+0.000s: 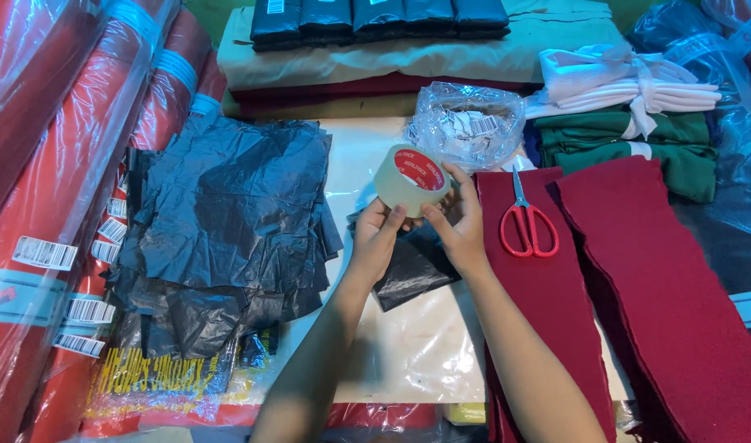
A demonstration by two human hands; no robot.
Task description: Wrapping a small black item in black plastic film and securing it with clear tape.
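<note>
A roll of clear packing tape with a red core label (411, 175) is clamped between the left hand (378, 231) and right hand (460, 221), above a small black plastic packet (411, 267) on the counter (416, 353). The tape's loose end could probably be lost against the roll, or stuck to the fingers, if picked carelessly; the red-handled scissors (527, 221) are left on maroon felt strips (548, 303) nearby.

Tape roll (411, 178) up in both hands, left hand (379, 232) and right hand (461, 223), mid-table. Plastic sheet pile (228, 213) to left, fabric rolls (56, 164) further left. Scissors (527, 223) on cloth strips (638, 279) right. Bag of labels (467, 123) behind tape, folded stacks (392, 41) at back.
</note>
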